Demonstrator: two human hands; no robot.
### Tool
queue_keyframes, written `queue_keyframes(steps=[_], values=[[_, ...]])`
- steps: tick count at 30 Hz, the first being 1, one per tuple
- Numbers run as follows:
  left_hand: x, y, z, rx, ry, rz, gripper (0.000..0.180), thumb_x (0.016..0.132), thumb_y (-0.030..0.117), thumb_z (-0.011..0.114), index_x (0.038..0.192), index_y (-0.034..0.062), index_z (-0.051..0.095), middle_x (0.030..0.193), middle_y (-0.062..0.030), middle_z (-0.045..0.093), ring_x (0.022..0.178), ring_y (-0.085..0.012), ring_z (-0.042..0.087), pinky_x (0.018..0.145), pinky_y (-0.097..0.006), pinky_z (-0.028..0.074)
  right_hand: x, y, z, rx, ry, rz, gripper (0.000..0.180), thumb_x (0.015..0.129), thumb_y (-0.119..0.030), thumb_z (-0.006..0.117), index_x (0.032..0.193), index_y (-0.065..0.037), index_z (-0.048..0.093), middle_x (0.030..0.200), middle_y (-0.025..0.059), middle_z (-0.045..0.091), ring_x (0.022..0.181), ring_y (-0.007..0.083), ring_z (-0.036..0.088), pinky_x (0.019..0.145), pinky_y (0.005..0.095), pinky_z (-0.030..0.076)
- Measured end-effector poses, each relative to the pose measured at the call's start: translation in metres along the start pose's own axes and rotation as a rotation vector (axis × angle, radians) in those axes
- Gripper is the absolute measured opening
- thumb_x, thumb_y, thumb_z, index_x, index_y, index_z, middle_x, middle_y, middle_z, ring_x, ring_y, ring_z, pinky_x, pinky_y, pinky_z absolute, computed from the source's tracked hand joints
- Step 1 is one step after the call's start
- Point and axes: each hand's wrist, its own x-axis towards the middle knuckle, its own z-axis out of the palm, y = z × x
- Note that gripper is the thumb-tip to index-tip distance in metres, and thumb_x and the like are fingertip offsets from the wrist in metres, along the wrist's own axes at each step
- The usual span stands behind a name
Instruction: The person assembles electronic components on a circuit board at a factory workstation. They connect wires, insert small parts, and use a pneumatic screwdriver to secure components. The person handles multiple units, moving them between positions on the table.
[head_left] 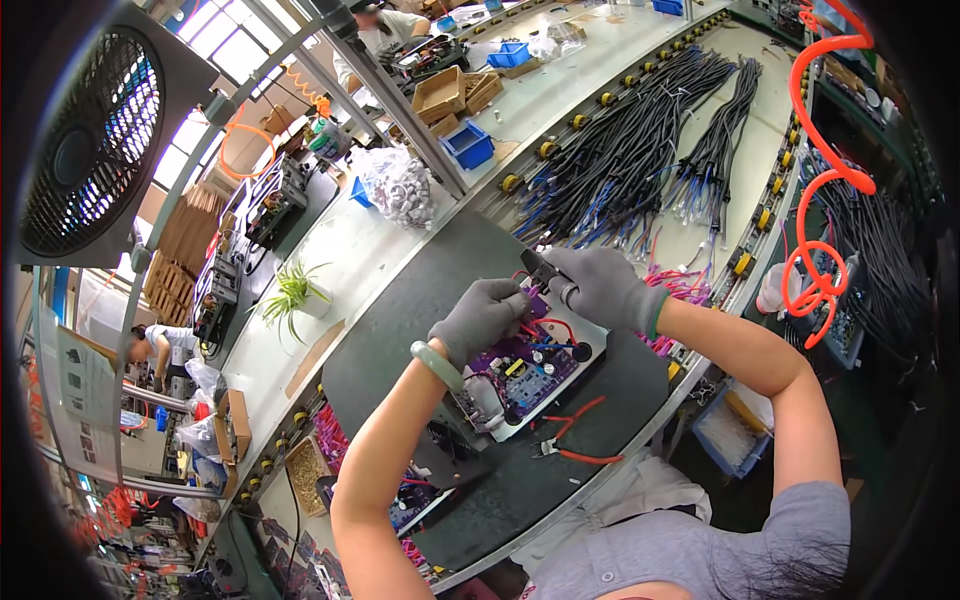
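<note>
Packages: blue bins (468, 145) and cardboard boxes (440, 93) at 11–12 o'clock; clear bag of white parts (396, 186) beside them.
Sign: pale card (85, 385) with small pictures at 9 o'clock.
Board: purple circuit board (530, 375) on a white tray (590, 340), centre of the dark tabletop (400, 310).
Left hand (480, 318): grey glove — grip closed on the board's upper edge.
Right hand (600, 285): grip clamped on a small black tool (543, 270) above the board.
Cutters: red-handled cutters (572, 435) at 5 o'clock of the tray.
</note>
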Motion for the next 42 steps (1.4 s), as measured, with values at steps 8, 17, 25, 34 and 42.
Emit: queue_keyframes(steps=[8,17,25,34,42], values=[[0.006,0.002,0.006,0.257,0.093,0.106,0.023,0.092,0.019,0.057,0.093,-0.0011,0.067,0.071,-0.0011,0.059,0.064,-0.0093,0.054,0.061,-0.028,0.047,-0.001,0.001,0.001,0.05,0.023,-0.02,0.024,0.088,-0.018,0.057,0.11,-0.009,0.062,0.076,0.0185,0.065,0.075,0.0389,0.066,0.068,0.0505,0.05],[0.0,0.003,0.012,0.278,0.196,0.113,0.026,0.087,0.02,0.06,0.098,-0.0009,0.071,0.08,-0.0185,0.069,0.074,-0.0272,0.067,0.075,-0.038,0.052,-0.001,0.002,-0.003,0.033,0.018,-0.048,0.026,0.089,-0.019,0.056,0.112,-0.008,0.061,0.076,0.0196,0.065,0.075,0.0401,0.066,0.068,0.0522,0.05],[0.02,-0.005,0.01,0.454,0.215,0.35,0.022,0.084,0.018,0.058,0.095,0.0043,0.071,0.087,-0.0189,0.069,0.079,-0.0381,0.065,0.075,-0.044,0.052,-0.003,0.001,0.007,0.008,0.117,-0.091,0.018,0.086,-0.015,0.056,0.101,-0.006,0.059,0.072,0.0204,0.063,0.073,0.0406,0.065,0.066,0.0518,0.051],[-0.013,0.019,0.022,0.527,0.405,0.088,0.027,0.09,0.027,0.057,0.105,0.0089,0.07,0.097,-0.0197,0.069,0.092,-0.0355,0.068,0.083,-0.04,0.054,0.004,0.005,0.002,0.155,0.063,-0.085,0.033,0.089,-0.019,0.058,0.121,-0.014,0.064,0.085,0.0205,0.068,0.08,0.0397,0.066,0.068,0.046,0.053],[-0.294,-0.105,-0.052,0.103,1.055,0.063,0.032,0.098,0.027,0.057,0.117,0.0014,0.064,0.098,-0.006,0.068,0.082,-0.0154,0.064,0.074,-0.03,0.054,0.004,0.033,0.007,0.313,0.067,-0.039,0.031,0.095,-0.01,0.058,0.124,-0.001,0.065,0.116,0.0134,0.071,0.104,0.0171,0.066,0.09,0.0286,0.051]])
